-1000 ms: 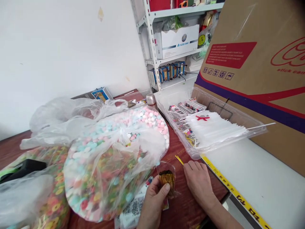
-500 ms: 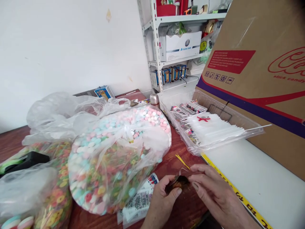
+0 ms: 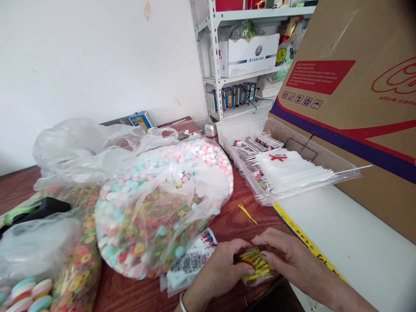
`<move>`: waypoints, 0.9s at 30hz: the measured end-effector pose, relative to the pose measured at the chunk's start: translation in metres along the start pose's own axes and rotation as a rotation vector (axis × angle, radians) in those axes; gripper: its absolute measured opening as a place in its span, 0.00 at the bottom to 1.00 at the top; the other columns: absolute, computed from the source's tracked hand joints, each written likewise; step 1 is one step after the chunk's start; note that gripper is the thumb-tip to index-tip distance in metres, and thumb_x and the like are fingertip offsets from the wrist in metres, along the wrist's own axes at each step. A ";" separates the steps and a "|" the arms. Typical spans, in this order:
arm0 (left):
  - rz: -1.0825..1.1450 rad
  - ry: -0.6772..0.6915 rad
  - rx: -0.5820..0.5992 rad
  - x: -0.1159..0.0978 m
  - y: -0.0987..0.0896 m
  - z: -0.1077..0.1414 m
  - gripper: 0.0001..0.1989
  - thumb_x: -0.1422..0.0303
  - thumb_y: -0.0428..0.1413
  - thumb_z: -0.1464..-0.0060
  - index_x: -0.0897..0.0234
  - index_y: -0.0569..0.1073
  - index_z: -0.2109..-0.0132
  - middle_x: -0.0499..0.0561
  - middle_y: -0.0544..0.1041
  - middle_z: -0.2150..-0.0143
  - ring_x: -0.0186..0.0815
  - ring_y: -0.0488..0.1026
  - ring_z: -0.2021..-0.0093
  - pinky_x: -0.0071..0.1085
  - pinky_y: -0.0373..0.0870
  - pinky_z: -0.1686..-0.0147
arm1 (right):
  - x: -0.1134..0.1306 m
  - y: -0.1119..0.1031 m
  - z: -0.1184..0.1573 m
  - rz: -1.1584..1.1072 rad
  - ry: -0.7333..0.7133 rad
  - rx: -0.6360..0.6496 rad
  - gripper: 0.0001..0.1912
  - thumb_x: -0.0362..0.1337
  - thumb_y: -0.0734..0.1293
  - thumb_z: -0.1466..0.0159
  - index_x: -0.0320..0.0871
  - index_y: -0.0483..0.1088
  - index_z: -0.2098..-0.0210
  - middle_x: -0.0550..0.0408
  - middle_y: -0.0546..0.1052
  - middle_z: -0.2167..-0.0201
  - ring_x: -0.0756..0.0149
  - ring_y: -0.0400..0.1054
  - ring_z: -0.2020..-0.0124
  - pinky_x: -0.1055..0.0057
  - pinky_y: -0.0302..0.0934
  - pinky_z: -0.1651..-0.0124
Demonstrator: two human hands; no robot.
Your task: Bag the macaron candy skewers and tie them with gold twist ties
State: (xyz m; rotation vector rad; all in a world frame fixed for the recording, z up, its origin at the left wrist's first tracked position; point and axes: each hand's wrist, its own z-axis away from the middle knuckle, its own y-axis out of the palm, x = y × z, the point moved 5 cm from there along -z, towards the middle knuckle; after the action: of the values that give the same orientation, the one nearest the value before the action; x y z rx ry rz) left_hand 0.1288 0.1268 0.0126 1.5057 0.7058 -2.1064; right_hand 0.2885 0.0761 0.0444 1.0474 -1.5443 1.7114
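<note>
Near the bottom of the head view, a small clear packet of yellow-gold twist ties point(image 3: 260, 269) lies between my hands. My left hand point(image 3: 224, 271) pinches its left edge between thumb and fingers. My right hand point(image 3: 286, 255) has its fingers closed on the packet's upper right side. A few loose yellow ties point(image 3: 247, 214) rest on the dark red table just above. Printed clear sachets point(image 3: 190, 263) lie left of my left hand. Beyond them sits a large clear bag of pastel and coloured candies point(image 3: 130, 208).
A clear plastic tray point(image 3: 269, 200) holds white sticks and wrapped pieces. A large cardboard box point(image 3: 351, 99) leans at the right. A black tape dispenser point(image 3: 48, 208) lies on candy bags at left. A metal-capped bottle point(image 3: 211, 131) and a shelf point(image 3: 247, 79) stand behind.
The yellow packet now shows between my hands, where a dark, brownish item was seen before. My left hand has moved slightly, showing its wristband. The view has shifted a little.
</note>
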 end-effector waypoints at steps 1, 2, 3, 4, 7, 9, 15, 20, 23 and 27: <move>0.013 -0.001 0.001 0.001 0.000 -0.002 0.18 0.75 0.60 0.55 0.59 0.78 0.55 0.49 0.81 0.62 0.41 0.73 0.62 0.30 0.64 0.63 | -0.004 0.001 0.001 -0.025 0.024 -0.001 0.15 0.26 0.60 0.37 0.50 0.72 0.59 0.58 0.75 0.60 0.65 0.70 0.57 0.69 0.64 0.54; 0.040 -0.008 -0.002 0.002 0.000 -0.005 0.17 0.75 0.61 0.56 0.59 0.78 0.56 0.49 0.80 0.63 0.40 0.73 0.63 0.30 0.64 0.64 | -0.009 0.003 0.003 -0.046 0.052 -0.015 0.14 0.27 0.60 0.37 0.50 0.72 0.59 0.58 0.76 0.62 0.65 0.71 0.58 0.69 0.64 0.54; 0.086 -0.022 -0.008 0.004 0.000 -0.008 0.16 0.75 0.62 0.57 0.60 0.77 0.57 0.49 0.80 0.64 0.39 0.73 0.65 0.29 0.64 0.66 | -0.014 0.003 0.005 -0.067 0.082 -0.041 0.12 0.29 0.61 0.36 0.49 0.73 0.60 0.58 0.76 0.62 0.64 0.71 0.58 0.68 0.65 0.55; 0.157 -0.044 -0.027 0.007 0.000 -0.011 0.16 0.74 0.64 0.58 0.61 0.77 0.58 0.49 0.79 0.65 0.38 0.72 0.66 0.29 0.64 0.67 | -0.020 0.003 0.007 -0.092 0.110 -0.077 0.11 0.31 0.61 0.35 0.49 0.73 0.59 0.57 0.76 0.62 0.64 0.71 0.58 0.68 0.65 0.55; 0.523 -0.136 -0.175 0.018 0.003 -0.017 0.19 0.70 0.68 0.61 0.63 0.75 0.60 0.49 0.78 0.68 0.35 0.72 0.69 0.30 0.65 0.67 | -0.038 0.004 0.015 -0.198 0.194 -0.221 0.10 0.40 0.61 0.33 0.49 0.74 0.57 0.56 0.78 0.60 0.63 0.72 0.57 0.68 0.67 0.53; 0.826 -0.203 -0.288 0.024 0.012 -0.017 0.18 0.65 0.68 0.58 0.64 0.75 0.58 0.50 0.78 0.67 0.35 0.73 0.68 0.31 0.68 0.65 | -0.046 0.005 0.020 -0.275 0.232 -0.326 0.12 0.44 0.63 0.33 0.49 0.74 0.56 0.55 0.78 0.58 0.62 0.73 0.55 0.68 0.67 0.52; 1.180 -0.311 -0.399 0.031 0.041 -0.012 0.15 0.62 0.63 0.49 0.62 0.74 0.55 0.51 0.77 0.61 0.36 0.75 0.65 0.33 0.71 0.66 | -0.040 0.007 0.027 -0.291 0.175 -0.364 0.11 0.42 0.63 0.33 0.51 0.73 0.54 0.55 0.78 0.57 0.64 0.73 0.55 0.71 0.69 0.52; 1.087 -0.249 -0.478 0.033 0.032 -0.017 0.11 0.63 0.64 0.50 0.64 0.71 0.66 0.44 0.72 0.73 0.30 0.70 0.73 0.27 0.66 0.72 | -0.019 -0.009 0.036 0.045 -0.006 -0.466 0.06 0.37 0.64 0.35 0.50 0.74 0.61 0.51 0.75 0.54 0.62 0.72 0.53 0.71 0.70 0.54; 1.026 -0.226 -0.453 0.028 0.032 -0.020 0.13 0.60 0.63 0.49 0.63 0.69 0.68 0.45 0.72 0.73 0.30 0.69 0.74 0.27 0.65 0.72 | -0.015 -0.005 0.037 0.192 -0.026 -0.380 0.08 0.35 0.64 0.36 0.51 0.74 0.61 0.51 0.74 0.50 0.61 0.72 0.51 0.69 0.70 0.52; 0.926 -0.214 -0.443 0.021 0.033 -0.020 0.15 0.58 0.64 0.51 0.64 0.69 0.69 0.45 0.72 0.74 0.30 0.67 0.74 0.26 0.63 0.72 | -0.019 0.001 0.034 0.296 0.041 -0.365 0.10 0.35 0.63 0.37 0.49 0.73 0.58 0.48 0.72 0.47 0.57 0.71 0.47 0.64 0.70 0.51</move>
State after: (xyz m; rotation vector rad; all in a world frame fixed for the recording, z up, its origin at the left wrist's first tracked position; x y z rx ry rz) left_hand 0.1575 0.1122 -0.0177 1.0351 0.2667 -1.2661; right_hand 0.3031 0.0439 0.0280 0.6196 -1.9674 1.5377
